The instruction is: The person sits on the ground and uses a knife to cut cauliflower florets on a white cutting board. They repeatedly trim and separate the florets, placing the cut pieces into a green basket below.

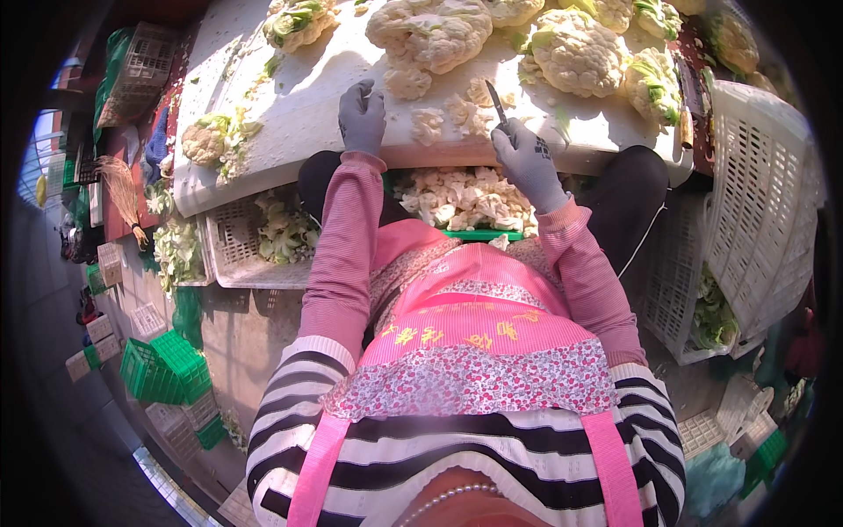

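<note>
My right hand (525, 155), in a grey glove, holds a small knife (496, 104) upright above the near edge of a white table (283, 138). My left hand (362, 118), gloved too, is above the table to the left, fingers curled; I cannot tell whether anything is in them. Between the hands lie several cut cauliflower florets (427, 125). Beyond them sit a big cauliflower head (431, 33) and another whole head (579, 53). A smaller cauliflower (203, 143) with leaf scraps lies at the left edge. Below the table edge, a green container (484, 234) holds many florets (471, 197).
A white plastic crate (227, 247) with leaves stands under the table's left side. Tall white crates (757, 171) stand at the right. A wooden-handled tool (686, 128) lies at the table's right end. A straw whisk broom (122, 191) and green crates (164, 369) are at the left.
</note>
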The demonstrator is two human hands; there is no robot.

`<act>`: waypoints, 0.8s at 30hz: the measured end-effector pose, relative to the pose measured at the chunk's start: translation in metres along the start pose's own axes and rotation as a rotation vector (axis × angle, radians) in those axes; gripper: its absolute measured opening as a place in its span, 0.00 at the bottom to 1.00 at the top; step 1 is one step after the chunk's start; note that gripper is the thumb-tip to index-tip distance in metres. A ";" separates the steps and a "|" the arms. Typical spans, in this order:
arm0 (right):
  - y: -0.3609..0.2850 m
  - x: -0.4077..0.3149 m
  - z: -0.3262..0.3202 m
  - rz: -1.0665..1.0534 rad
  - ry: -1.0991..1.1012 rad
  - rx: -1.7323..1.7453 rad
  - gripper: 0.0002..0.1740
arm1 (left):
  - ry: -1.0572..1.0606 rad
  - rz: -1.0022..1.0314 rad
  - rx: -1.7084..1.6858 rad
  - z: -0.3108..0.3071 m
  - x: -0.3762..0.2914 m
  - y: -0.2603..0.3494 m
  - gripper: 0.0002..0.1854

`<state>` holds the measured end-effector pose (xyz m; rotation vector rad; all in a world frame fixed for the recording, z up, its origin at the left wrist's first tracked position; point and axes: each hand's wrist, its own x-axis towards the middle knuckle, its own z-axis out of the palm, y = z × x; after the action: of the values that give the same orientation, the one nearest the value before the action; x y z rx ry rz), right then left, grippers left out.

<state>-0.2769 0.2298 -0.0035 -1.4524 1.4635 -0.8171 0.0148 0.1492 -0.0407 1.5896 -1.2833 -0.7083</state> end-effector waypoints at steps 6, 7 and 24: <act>-0.008 -0.020 0.039 -0.124 0.032 -0.172 0.16 | -0.249 0.043 0.036 0.030 0.044 -0.012 0.29; -0.008 -0.021 0.040 -0.093 0.005 -0.138 0.16 | -0.222 0.032 -0.006 0.031 0.042 -0.015 0.29; -0.015 0.012 0.062 0.010 -0.203 -0.204 0.21 | -0.187 -0.101 -0.354 0.014 -0.057 -0.010 0.26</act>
<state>-0.2135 0.2247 -0.0151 -1.6266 1.4283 -0.5080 -0.0093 0.1997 -0.0617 1.3280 -1.1382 -1.1037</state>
